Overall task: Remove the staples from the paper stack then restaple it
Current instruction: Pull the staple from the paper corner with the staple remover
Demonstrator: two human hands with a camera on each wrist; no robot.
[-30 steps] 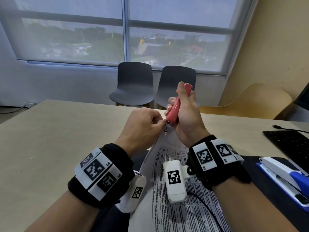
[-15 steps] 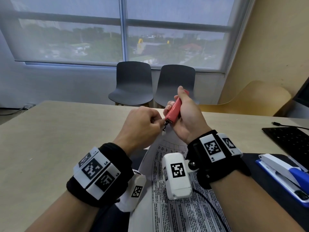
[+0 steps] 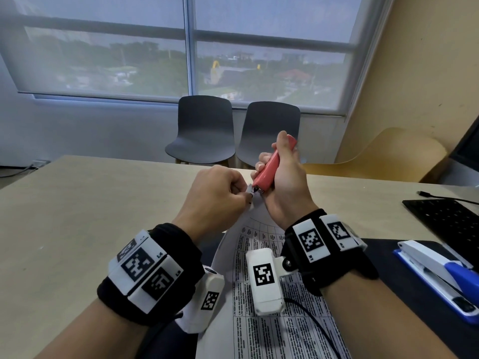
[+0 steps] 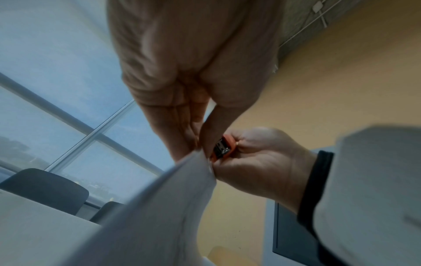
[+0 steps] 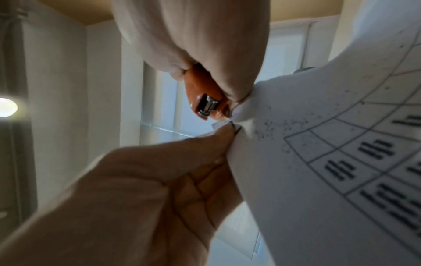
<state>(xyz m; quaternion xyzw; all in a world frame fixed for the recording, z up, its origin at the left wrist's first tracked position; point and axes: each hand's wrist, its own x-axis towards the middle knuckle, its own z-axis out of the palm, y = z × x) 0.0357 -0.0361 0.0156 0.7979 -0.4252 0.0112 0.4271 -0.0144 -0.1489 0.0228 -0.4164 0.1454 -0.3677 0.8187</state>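
Two hands meet at one raised corner of the stack [image 3: 261, 294]. The left hand [image 3: 217, 198] pinches that corner; the judgement is it should stay tight and close to the staple, so the sheets don't tear. The right hand [image 3: 282, 185] is wrapped around the remover [image 3: 267, 169], metal tip at the corner; best to work it in gently and lever, not yank. The remover's long axis slants, tip down-left, tail up-right. The stack runs from the lap up to the hands, over the bench [image 3: 90, 203] edge. Farther right lies a stapler [image 3: 438, 270]
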